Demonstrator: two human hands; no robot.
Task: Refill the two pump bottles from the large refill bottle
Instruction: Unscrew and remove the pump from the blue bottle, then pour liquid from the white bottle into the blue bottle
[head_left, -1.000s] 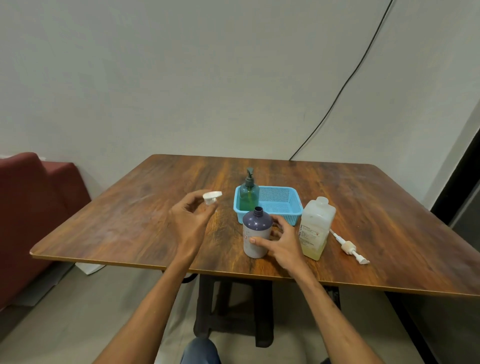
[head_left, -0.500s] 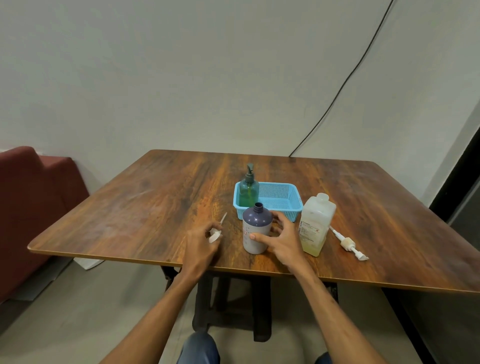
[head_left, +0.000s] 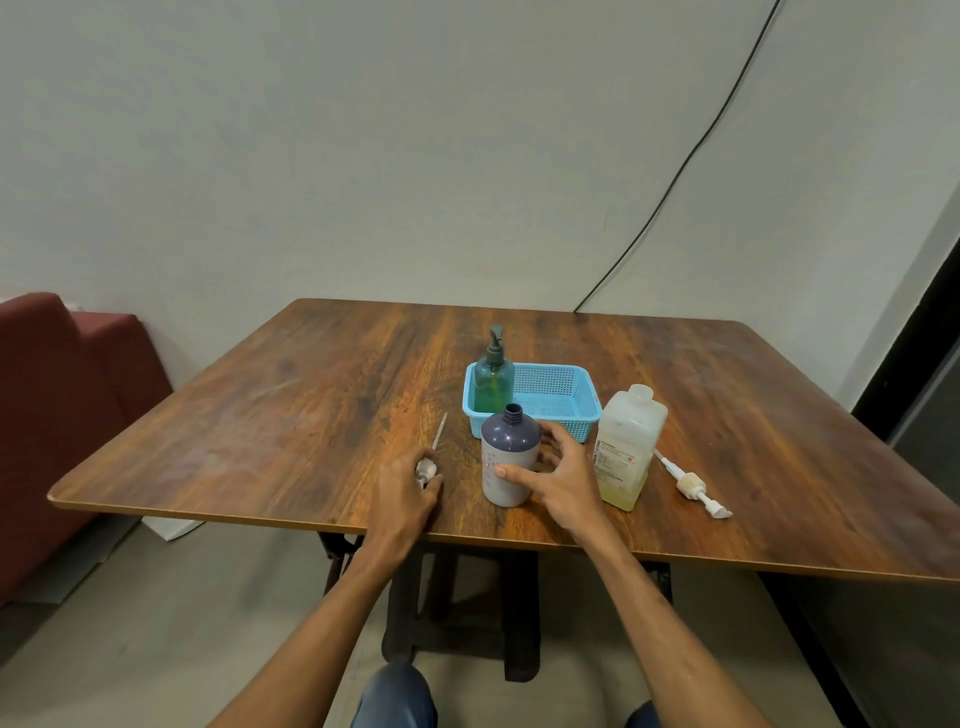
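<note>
A purple pump bottle (head_left: 508, 457) stands open-necked near the table's front edge, and my right hand (head_left: 558, 470) grips its right side. My left hand (head_left: 408, 488) lies on the table left of the bottle, holding a white pump head (head_left: 427, 469) whose thin tube points away across the wood. A green pump bottle (head_left: 493, 382) with its pump on stands in the left end of a blue basket (head_left: 558, 397). The large yellowish refill bottle (head_left: 626, 447) stands uncapped just right of my right hand. Another white pump (head_left: 693, 486) lies on the table further right.
The wooden table (head_left: 291, 405) stands against a pale wall with a black cable (head_left: 675, 176) running down it. A dark red sofa (head_left: 57, 405) is at the left. A dark doorway edge shows at the far right.
My left hand came down from mid-air with the white pump head and laid it on the table left of the purple bottle. My right hand stayed on the bottle.
</note>
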